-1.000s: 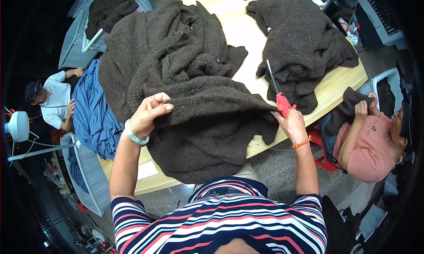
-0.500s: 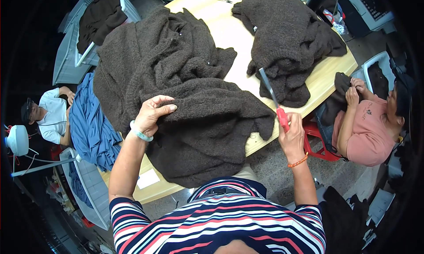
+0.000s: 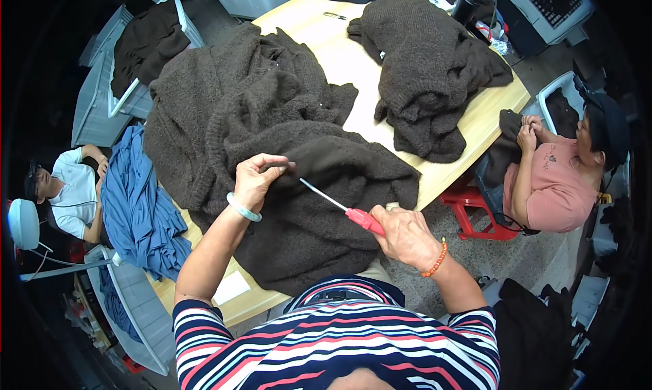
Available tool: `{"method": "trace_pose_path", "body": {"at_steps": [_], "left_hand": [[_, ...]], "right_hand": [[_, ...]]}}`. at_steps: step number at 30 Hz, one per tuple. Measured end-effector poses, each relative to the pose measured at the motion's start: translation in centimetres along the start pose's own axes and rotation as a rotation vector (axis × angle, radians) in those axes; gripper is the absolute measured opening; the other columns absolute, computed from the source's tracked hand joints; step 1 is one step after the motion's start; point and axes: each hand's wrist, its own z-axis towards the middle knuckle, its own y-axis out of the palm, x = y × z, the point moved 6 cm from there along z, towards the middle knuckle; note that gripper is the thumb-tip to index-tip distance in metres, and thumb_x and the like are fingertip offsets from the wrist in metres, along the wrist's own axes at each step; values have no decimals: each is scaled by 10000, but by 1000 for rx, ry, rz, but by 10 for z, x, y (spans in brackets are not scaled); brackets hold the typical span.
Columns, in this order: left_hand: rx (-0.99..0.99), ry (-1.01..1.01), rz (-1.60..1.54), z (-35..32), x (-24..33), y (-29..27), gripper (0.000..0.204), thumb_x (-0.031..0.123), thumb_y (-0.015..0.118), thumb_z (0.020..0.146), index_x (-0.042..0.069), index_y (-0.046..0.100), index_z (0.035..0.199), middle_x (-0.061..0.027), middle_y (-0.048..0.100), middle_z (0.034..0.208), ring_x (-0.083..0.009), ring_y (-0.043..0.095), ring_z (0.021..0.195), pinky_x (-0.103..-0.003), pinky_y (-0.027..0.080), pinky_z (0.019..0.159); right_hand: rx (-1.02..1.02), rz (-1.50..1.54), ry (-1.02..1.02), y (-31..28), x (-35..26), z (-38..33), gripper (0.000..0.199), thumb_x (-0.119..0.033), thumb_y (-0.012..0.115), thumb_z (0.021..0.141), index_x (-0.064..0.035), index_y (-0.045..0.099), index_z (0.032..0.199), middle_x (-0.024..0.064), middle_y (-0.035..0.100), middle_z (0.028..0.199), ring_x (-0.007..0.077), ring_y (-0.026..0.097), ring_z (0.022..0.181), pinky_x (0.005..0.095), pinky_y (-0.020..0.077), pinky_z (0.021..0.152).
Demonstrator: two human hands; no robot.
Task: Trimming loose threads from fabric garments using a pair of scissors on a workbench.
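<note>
The left hand [image 3: 257, 181] pinches a fold of the dark brown knit garment [image 3: 305, 207], fingers closed on the fabric and lifting it a little off the wooden table [image 3: 468, 128]. To its right, the slim metal shaft of the red-handled tool [image 3: 339, 207] runs on a slant, its tip just beside the left fingertips and its handle down toward the right hand [image 3: 402, 235], which is clenched around that handle. The pinched fold lies up and left of the right hand, along the tool's long axis.
</note>
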Motion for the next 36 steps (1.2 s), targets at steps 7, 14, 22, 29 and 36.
{"method": "trace_pose_path", "body": {"at_steps": [7, 14, 22, 29, 36], "left_hand": [[-81, 3, -177, 0, -3, 0, 187, -92, 605, 833, -58, 657, 1009, -151, 705, 965, -178, 673, 910, -271, 517, 867], [-93, 40, -75, -6, 5, -4, 118, 65, 682, 881, -23, 696, 959, -21, 691, 896, -70, 610, 790, -211, 492, 748], [412, 707, 817, 74, 114, -47, 338, 276, 720, 828, 63, 677, 1086, -120, 681, 981, -287, 610, 918, -391, 472, 846], [318, 136, 1193, 120, 99, -58, 429, 286, 747, 757, 29, 652, 1087, -200, 670, 1067, -357, 639, 1003, -409, 488, 887], [14, 81, 1476, 7, 93, 26, 1309, 421, 898, 446, 125, 207, 1517, -220, 378, 1391, -402, 341, 1327, -632, 193, 1078]], "right_hand": [[-44, -30, 58, 8, -27, 3, 188, -182, 657, 822, -77, 520, 896, 136, 587, 604, 327, 637, 622, 449, 489, 566], [96, -24, 120, 5, -29, 4, 260, -100, 679, 788, -81, 559, 1017, 129, 614, 845, 322, 625, 810, 426, 514, 663], [184, 25, 95, 6, -1, 3, 248, -94, 658, 792, -86, 569, 1023, 103, 626, 873, 309, 604, 819, 417, 513, 709], [119, 118, -2, -11, 48, 12, 247, -76, 652, 774, -79, 577, 1009, 110, 632, 878, 313, 604, 804, 419, 509, 708], [-401, 195, -194, 40, 83, 5, 166, -105, 555, 793, -23, 567, 937, 191, 654, 814, 363, 655, 847, 459, 521, 729]]}}
